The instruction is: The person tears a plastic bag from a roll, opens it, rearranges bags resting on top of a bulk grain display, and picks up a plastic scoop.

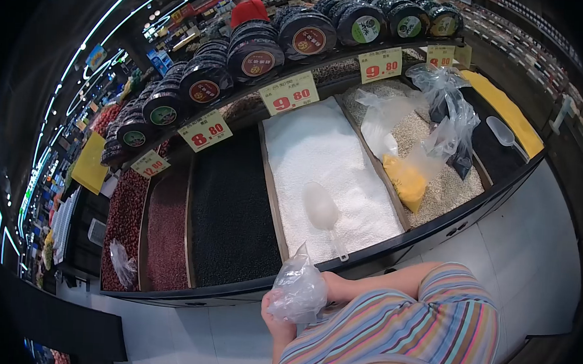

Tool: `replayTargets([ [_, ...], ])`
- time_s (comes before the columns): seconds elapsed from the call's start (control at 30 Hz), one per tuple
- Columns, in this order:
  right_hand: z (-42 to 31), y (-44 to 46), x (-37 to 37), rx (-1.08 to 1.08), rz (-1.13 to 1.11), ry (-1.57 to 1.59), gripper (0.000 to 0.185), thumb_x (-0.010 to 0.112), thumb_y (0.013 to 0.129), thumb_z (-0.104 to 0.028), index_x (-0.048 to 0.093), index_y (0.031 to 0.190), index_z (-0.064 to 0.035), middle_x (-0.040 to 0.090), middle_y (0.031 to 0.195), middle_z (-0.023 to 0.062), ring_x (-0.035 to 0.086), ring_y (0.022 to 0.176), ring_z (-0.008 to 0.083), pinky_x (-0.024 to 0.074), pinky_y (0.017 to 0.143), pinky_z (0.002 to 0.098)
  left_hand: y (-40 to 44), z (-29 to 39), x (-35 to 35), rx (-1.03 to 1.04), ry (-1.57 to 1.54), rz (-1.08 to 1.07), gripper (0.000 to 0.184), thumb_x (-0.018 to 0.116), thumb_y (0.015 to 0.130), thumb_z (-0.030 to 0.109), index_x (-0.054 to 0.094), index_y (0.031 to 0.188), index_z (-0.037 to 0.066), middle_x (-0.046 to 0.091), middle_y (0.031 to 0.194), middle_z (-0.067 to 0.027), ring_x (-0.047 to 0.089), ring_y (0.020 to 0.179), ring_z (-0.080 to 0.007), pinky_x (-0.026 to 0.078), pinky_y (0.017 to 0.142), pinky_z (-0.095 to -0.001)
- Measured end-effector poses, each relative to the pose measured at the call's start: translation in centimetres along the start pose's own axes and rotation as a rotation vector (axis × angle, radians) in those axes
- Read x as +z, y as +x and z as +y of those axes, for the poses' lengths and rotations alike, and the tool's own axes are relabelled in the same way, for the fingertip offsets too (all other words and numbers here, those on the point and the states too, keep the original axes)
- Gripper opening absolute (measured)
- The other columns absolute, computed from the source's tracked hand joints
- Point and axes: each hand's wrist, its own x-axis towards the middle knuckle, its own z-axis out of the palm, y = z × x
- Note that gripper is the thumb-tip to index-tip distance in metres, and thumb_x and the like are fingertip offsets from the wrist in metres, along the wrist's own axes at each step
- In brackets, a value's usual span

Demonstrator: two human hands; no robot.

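Observation:
A crumpled clear plastic bag (pixel 297 291) is held in front of the bin's front edge. My left hand (pixel 276 311) has its fingers wrapped round the bag's left side. On the bag's right side is my right hand (pixel 331 288), partly hidden by the plastic, its fingers not clearly seen. Just beyond the hands, a translucent scoop (pixel 321 206) lies on the white grains (pixel 307 143), its handle pointing toward the front edge. To the right, clear bags, one with yellow contents (pixel 405 181) and one with dark contents (pixel 462 161), rest on beige grains (pixel 449 200).
Black grains (pixel 231 205), reddish grains (pixel 168 231) and dark red beans (pixel 127 203) fill bins to the left. Another scoop (pixel 500 131) lies in the far-right bin. Price signs (pixel 289 91) and round packages (pixel 307 39) line the back. The bin's dark rim (pixel 233 288) runs before me.

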Motion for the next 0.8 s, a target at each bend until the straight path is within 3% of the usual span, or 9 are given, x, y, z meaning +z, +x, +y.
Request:
replayTargets([
  [0.1,0.3,-1.1,-2.1,-0.114,0.1,-0.042,0.03,0.066,0.08,-0.016,0.061,0.106,-0.0033,0.064,0.104,0.0109,0.059,0.098,0.0174,0.044,0.088,0.0309,0.1,-2.1,1.4,0.136,0.17,-0.006,0.023,0.06,0.079,0.013,0.057,0.096,-0.002,0.051,0.113,-0.0129,0.053,0.1,-0.0177,0.044,0.086,-0.0307],
  [0.2,0.1,-3.2,-4.7,-0.152,0.128,0.18,0.034,0.068,0.078,-0.012,0.059,0.109,-0.0024,0.063,0.105,0.0088,0.057,0.1,0.0145,0.0437,0.089,0.0306,0.1,-3.4,3.4,0.117,0.194,-0.052,0.025,0.06,0.08,0.014,0.059,0.098,-0.003,0.046,0.12,-0.014,0.05,0.106,-0.0197,0.042,0.09,-0.0327],
  [0.3,-0.3,-5.7,-8.7,-0.23,0.111,0.257,0.037,0.069,0.078,-0.009,0.058,0.112,-0.0016,0.062,0.107,0.0068,0.055,0.102,0.0129,0.0431,0.09,0.0306,-0.4,-3.8,7.8,0.376,0.481,-0.178,0.027,0.059,0.081,0.016,0.06,0.1,-0.002,0.044,0.124,-0.0131,0.048,0.111,-0.0221,0.04,0.093,-0.0347],
  [0.4,-0.9,-9.0,-13.7,-0.356,0.066,0.254,0.045,0.069,0.078,-0.01,0.053,0.12,-0.004,0.06,0.113,0.0068,0.053,0.105,0.0139,0.0411,0.092,0.0298,-1.2,-4.7,13.9,0.301,0.343,-0.148,0.027,0.056,0.084,0.017,0.06,0.101,-0.002,0.041,0.13,-0.0139,0.046,0.114,-0.0233,0.04,0.093,-0.0354],
  [0.5,-1.6,-12.4,-18.7,-0.357,0.104,0.233,0.047,0.07,0.078,-0.011,0.052,0.121,-0.0028,0.059,0.113,0.0063,0.053,0.105,0.0129,0.0412,0.092,0.0288,-0.5,-8.1,17.3,0.276,0.531,-0.314,0.036,0.054,0.086,0.018,0.053,0.116,-0.001,0.04,0.132,-0.0154,0.045,0.116,-0.0248,0.039,0.095,-0.0349],
  [0.6,-0.2,-15.2,-22.3,-0.476,0.15,0.366,0.043,0.072,0.076,-0.01,0.055,0.115,-0.0024,0.06,0.11,0.0048,0.055,0.102,0.0134,0.0429,0.09,0.0304,-1.2,-11.2,20.7,0.128,0.52,-0.463,0.037,0.054,0.086,0.018,0.052,0.118,-0.001,0.04,0.132,-0.0154,0.046,0.116,-0.0248,0.039,0.095,-0.0348],
  [0.8,3.1,-18.8,-27.1,-0.639,0.13,0.257,0.051,0.076,0.074,-0.013,0.053,0.118,-0.004,0.057,0.114,0.0052,0.052,0.105,0.0138,0.0418,0.092,0.0311,-2.9,-15.3,28.4,-0.107,0.389,-0.595,0.039,0.054,0.086,0.018,0.05,0.12,-0.001,0.04,0.132,-0.0155,0.046,0.116,-0.0248,0.039,0.095,-0.0348],
])
